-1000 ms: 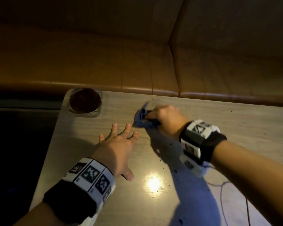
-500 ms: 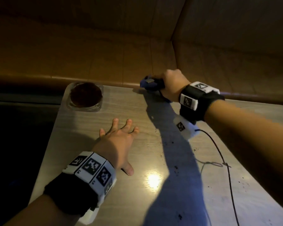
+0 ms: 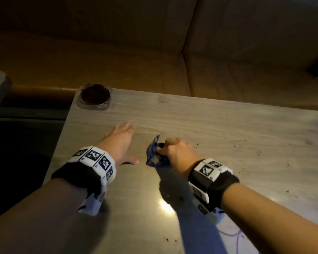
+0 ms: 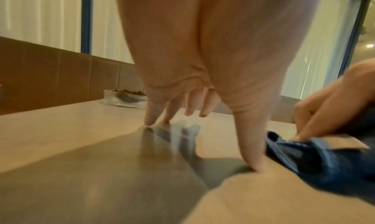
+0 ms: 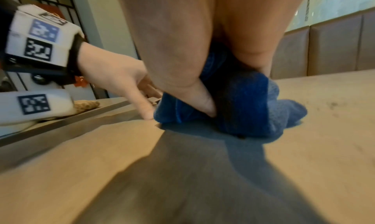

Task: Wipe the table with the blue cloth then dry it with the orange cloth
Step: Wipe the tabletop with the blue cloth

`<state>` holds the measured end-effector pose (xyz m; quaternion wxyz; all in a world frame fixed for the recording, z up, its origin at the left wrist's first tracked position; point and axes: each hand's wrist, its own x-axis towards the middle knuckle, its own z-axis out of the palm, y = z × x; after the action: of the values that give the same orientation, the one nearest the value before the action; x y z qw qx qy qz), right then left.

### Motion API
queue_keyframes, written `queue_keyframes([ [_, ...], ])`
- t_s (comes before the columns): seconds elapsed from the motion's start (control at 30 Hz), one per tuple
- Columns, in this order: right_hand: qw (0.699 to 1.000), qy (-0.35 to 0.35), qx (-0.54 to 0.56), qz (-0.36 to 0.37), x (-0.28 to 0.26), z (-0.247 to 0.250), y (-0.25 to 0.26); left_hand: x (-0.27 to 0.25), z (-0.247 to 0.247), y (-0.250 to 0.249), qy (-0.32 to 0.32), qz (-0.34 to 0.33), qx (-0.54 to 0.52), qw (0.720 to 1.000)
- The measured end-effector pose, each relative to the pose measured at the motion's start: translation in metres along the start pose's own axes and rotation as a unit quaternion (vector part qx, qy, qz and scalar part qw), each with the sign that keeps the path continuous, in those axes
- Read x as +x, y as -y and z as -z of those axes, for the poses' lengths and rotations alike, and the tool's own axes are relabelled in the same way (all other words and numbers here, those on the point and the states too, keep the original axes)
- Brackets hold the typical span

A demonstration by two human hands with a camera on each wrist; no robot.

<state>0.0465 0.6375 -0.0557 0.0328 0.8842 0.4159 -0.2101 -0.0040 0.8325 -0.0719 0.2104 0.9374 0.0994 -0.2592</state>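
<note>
My right hand (image 3: 174, 153) grips a bunched blue cloth (image 3: 153, 154) and presses it onto the pale wooden table (image 3: 218, 129) near the middle. The right wrist view shows my thumb and fingers curled into the blue cloth (image 5: 249, 102), which touches the tabletop. My left hand (image 3: 119, 142) lies flat on the table just left of the cloth, fingers spread and straight. In the left wrist view its fingertips (image 4: 150, 121) and thumb rest on the surface, with the blue cloth (image 4: 324, 160) close to the thumb. No orange cloth is in view.
A clear glass dish (image 3: 95, 97) with dark contents stands at the table's far left corner. Dark crumbs (image 3: 258, 153) dot the right side. A brown padded bench (image 3: 117, 66) runs behind the far edge. The left edge drops off into darkness.
My right hand has pulled the blue cloth back from the table's far edge toward me, ending beside my left thumb. My left hand stays flat on the table.
</note>
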Motion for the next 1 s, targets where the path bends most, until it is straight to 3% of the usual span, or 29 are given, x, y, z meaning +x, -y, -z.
queue_keyframes([
  [0.13,0.999,0.021,0.002,0.031,-0.055,-0.029,0.029,-0.04,-0.034,-0.005,-0.033,0.012,0.02,0.999],
  [0.2,0.997,0.033,0.032,0.062,-0.066,-0.031,0.027,-0.052,-0.045,-0.003,-0.002,0.026,0.02,0.999],
  [0.27,0.993,0.021,0.108,0.047,-0.059,-0.017,0.016,-0.055,-0.047,0.003,0.033,0.032,0.023,0.999],
  [0.33,0.984,-0.078,0.162,0.006,-0.031,0.005,-0.006,-0.052,-0.044,0.005,0.064,0.026,0.034,0.997],
  [0.4,0.971,-0.178,0.15,-0.047,0.012,0.037,-0.029,-0.045,-0.04,0.003,0.084,0.034,0.051,0.995],
  [0.43,0.971,-0.193,0.122,-0.071,0.036,0.051,-0.04,-0.041,-0.039,0.002,0.095,0.042,0.062,0.993],
  [0.53,0.985,-0.114,0.058,-0.118,0.1,0.068,-0.061,-0.039,-0.042,0.002,0.108,0.053,0.084,0.989],
  [0.63,0.993,-0.015,0.021,-0.113,0.119,0.053,-0.057,-0.043,-0.045,0.004,0.085,0.038,0.099,0.991],
  [0.8,0.999,-0.027,-0.014,-0.045,0.072,0.024,-0.041,-0.043,-0.044,-0.001,0.088,0.045,0.088,0.991],
  [1.0,1.0,0.009,-0.019,0.015,0.008,-0.003,-0.01,-0.046,-0.04,-0.003,0.087,0.06,0.038,0.994],
])
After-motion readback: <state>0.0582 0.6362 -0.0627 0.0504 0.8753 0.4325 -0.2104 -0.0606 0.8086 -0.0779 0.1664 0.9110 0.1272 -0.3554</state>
